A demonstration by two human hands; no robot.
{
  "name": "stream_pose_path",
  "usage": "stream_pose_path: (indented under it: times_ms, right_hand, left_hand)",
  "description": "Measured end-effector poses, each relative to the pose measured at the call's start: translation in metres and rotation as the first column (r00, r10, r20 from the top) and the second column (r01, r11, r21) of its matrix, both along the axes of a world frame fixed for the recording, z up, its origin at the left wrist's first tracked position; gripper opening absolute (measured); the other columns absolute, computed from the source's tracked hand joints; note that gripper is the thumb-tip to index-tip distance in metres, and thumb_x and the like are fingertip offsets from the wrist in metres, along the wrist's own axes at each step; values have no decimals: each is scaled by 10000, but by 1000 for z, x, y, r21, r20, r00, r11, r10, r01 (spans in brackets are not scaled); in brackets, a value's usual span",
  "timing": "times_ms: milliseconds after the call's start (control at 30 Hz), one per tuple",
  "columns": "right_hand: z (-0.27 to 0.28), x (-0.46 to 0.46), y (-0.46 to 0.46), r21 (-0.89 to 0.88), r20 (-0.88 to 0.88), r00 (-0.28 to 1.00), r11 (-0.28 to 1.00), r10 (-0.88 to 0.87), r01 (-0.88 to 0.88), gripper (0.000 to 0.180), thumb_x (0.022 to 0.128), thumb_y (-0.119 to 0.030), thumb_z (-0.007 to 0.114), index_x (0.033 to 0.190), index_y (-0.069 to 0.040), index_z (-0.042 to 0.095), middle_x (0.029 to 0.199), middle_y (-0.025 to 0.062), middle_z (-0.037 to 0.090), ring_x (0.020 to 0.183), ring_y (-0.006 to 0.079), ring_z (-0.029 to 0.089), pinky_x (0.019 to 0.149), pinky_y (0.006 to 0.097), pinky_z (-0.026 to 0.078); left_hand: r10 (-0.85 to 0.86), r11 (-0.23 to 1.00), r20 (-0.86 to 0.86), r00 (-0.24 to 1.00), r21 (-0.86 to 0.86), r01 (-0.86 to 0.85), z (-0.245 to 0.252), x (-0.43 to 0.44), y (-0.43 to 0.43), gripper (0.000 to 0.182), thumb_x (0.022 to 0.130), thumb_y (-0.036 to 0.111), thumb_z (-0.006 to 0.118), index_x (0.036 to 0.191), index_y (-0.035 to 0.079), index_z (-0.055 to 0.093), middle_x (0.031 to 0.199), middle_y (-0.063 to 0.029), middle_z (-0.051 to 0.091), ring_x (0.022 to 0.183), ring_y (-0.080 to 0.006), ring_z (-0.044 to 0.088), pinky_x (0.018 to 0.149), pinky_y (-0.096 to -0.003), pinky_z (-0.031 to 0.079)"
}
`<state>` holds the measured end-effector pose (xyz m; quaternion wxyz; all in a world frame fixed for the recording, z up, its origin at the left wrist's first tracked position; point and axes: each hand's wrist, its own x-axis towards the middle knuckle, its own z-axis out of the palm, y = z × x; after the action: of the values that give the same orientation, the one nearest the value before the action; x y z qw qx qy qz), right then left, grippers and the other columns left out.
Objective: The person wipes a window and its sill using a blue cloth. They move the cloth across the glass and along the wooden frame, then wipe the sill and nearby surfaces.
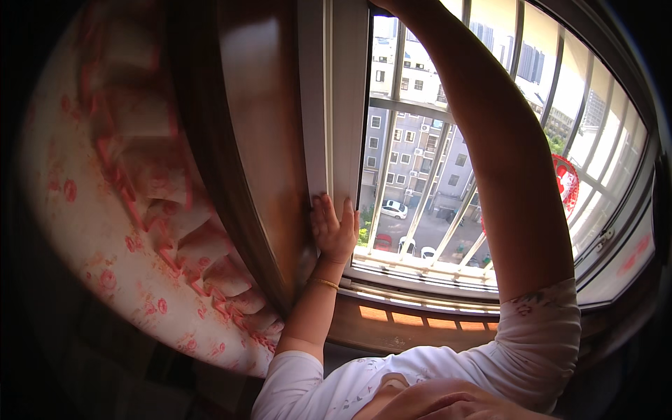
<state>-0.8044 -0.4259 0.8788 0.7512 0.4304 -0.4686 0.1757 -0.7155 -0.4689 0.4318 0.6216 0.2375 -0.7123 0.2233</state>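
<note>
My left hand (334, 231) lies against the lower part of a pale window frame upright (346, 131), its fingers spread and pointing up. A thin yellow bangle (324, 283) circles that wrist. My right arm reaches up across the window, and only a sliver of my right hand (387, 4) shows at the top edge, by the upper part of the same upright. Its fingers are cut off by the picture's rim, with a small dark patch just below. To the right of the upright are metal security bars (395, 173).
A rose-print curtain (126, 273) with pink-edged ruffles hangs at left, beside dark wooden trim (262, 105). Below the window runs a wooden sill (388, 331) with patches of sunlight. A red round decoration (566, 184) is on the right pane. Buildings and parked cars lie far below outside.
</note>
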Motion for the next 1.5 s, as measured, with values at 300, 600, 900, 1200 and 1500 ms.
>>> stream_pose_path:
  times_ms: [300, 600, 900, 1200, 1500]
  right_hand:
    - [-97, -3, 7, 134, -250, 967, 988, -38, 74, 314, 856, -278, 578, 1128, -124, 604, 1221, 114, 524, 1132, 302, 504, 911, 483, 427]
    - [-441, -23, 66, 655, -134, 991, 748, -27, 108, 402, 808, -248, 516, 1202, -216, 590, 1300, 1, 517, 1350, 236, 365, 1148, 488, 113]
    - [-611, -20, 75, 955, 193, 981, 232, -13, -185, 314, 840, -213, 521, 1099, -94, 654, 1310, 110, 515, 1275, 289, 412, 1039, 430, 331]
    - [-336, 6, 126, 958, 244, 907, 228, -342, -172, 110, 782, -194, 608, 853, -143, 675, 891, 50, 667, 779, 228, 663, 618, 373, 523]
    - [-7, -7, 28, 6, -176, 983, 998, -56, 58, 372, 797, -278, 560, 1126, -126, 643, 1243, 110, 516, 1219, 338, 415, 1016, 578, 298]
  left_hand:
    - [-200, 980, -66, 978, 2, 201, -2, 8, -8, 378, 901, 259, 533, 1245, 103, 516, 1417, -285, 354, 1278, -477, 385, 1027, -525, 345]
    - [-647, 755, -175, 742, -10, 656, 0, 8, -2, 485, 976, 295, 418, 1371, 23, 348, 1434, -280, 329, 1305, -485, 339, 1074, -545, 296]
    - [-214, 976, -83, 973, -46, 211, 0, 4, -7, 530, 886, 350, 590, 1343, 111, 464, 1393, -281, 367, 1241, -478, 416, 979, -544, 395]
    - [-150, 989, -24, 988, 0, 150, 0, 3, -5, 561, 846, 385, 633, 1328, 128, 506, 1426, -290, 300, 1253, -494, 379, 1008, -553, 372]
    - [-99, 995, 1, 995, 2, 99, -3, -9, 0, 495, 878, 395, 604, 1327, 202, 529, 1453, -280, 260, 1247, -500, 384, 988, -555, 392]
